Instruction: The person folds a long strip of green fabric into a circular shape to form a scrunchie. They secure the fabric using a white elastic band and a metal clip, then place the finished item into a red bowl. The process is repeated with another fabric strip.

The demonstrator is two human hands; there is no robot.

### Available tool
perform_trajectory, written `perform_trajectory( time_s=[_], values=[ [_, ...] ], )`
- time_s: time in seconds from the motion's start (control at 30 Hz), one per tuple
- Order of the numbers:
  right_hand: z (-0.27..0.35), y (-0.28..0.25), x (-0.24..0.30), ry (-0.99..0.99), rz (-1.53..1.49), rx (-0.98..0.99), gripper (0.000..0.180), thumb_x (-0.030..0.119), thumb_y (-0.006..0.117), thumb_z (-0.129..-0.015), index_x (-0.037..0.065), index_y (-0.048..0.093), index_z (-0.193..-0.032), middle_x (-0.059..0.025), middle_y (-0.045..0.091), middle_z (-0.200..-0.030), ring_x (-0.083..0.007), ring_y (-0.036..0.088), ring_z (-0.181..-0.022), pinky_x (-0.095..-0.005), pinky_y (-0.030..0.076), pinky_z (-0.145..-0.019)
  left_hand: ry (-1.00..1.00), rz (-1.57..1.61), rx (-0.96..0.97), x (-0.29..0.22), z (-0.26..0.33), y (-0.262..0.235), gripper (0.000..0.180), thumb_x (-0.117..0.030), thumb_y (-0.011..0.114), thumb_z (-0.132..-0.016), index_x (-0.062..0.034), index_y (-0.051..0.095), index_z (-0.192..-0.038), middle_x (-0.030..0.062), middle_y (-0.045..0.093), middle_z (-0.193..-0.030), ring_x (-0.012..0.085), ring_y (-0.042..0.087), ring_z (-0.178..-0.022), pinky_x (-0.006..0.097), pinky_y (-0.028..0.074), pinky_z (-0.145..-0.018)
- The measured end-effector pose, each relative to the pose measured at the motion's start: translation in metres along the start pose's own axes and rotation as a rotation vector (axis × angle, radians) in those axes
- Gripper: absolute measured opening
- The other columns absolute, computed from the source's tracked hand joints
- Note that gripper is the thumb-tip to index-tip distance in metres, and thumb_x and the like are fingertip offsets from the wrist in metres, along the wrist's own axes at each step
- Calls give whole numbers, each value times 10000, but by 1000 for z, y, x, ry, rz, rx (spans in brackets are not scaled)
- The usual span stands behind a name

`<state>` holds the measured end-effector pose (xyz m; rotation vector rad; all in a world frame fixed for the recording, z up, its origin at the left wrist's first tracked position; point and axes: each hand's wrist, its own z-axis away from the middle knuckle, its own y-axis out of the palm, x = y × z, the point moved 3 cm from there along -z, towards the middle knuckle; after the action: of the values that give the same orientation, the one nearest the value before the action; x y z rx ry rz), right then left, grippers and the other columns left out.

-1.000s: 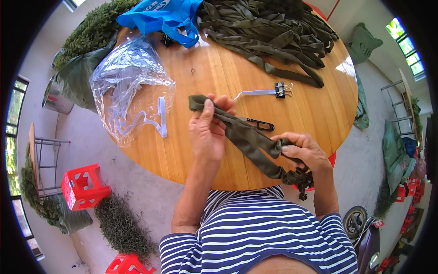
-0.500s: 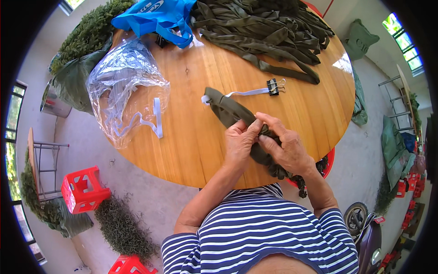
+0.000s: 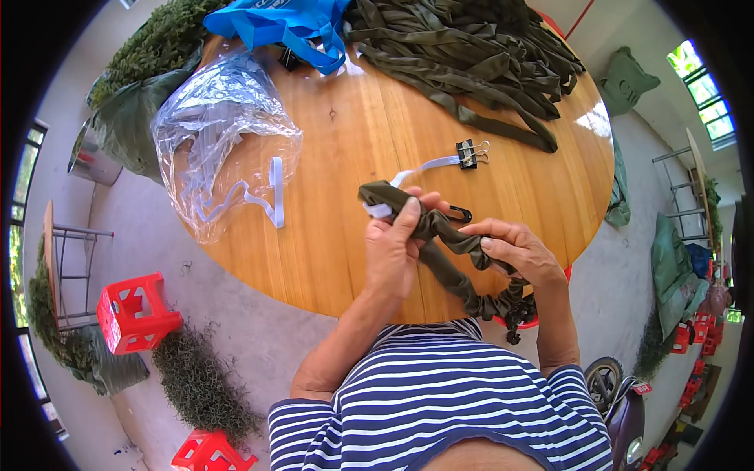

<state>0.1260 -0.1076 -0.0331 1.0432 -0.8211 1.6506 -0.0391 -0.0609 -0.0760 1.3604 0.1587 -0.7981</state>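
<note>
My left hand (image 3: 393, 250) is closed round the flat end of an olive-green fabric tube (image 3: 444, 228), thumb on top. White elastic (image 3: 379, 210) shows at that end. My right hand (image 3: 525, 250) pinches the gathered, ruffled part of the same tube, which sags in a loop between the hands and trails over the table edge in bunched folds. A black loop-shaped piece (image 3: 460, 213) pokes out beside my left fingers; its kind is unclear. From behind that hand, a white elastic strip (image 3: 436, 165) runs to a black binder clip (image 3: 469, 155) on the table.
Olive fabric strips (image 3: 463, 71) are heaped at the back of the round wooden table (image 3: 338, 259), beside a blue bag (image 3: 275, 27). A clear plastic bag (image 3: 228, 110) of white elastic lies left. Red stools (image 3: 135, 314) and greenery (image 3: 200, 377) stand on the floor.
My hands have moved apart, the left one shifting to the fabric's flat end and the right one out along the gathers. The tube now bends in a loop, and the black loop-shaped piece has come into view.
</note>
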Motion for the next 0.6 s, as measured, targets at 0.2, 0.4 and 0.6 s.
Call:
perform_trajectory(
  time_s=[0.2,0.4,0.6],
  values=[
    [-2,-6,-14,38,-173,77,315,221,467,-872,67,548,-1135,57,445,-597,-3,343,-431,-158,240,-389,-37,-110,66,-8,5,4,270,-210,468,-906,-8,481,-1084,147,600,-992,238,588,-939,324,481,-810],
    [4,-14,-14,27,-154,143,335,187,450,-873,44,524,-1167,53,456,-639,-5,357,-464,-155,251,-401,-26,6,90,-23,7,-6,459,-372,279,-941,10,463,-1115,184,590,-1017,289,578,-955,386,451,-855],
    [2,-18,-21,30,-162,225,349,167,443,-870,13,510,-1175,50,476,-673,-7,361,-472,-157,255,-406,-139,-30,94,-30,5,-14,440,-352,285,-935,10,516,-1028,189,616,-942,251,615,-869,370,488,-772]
  ],
)
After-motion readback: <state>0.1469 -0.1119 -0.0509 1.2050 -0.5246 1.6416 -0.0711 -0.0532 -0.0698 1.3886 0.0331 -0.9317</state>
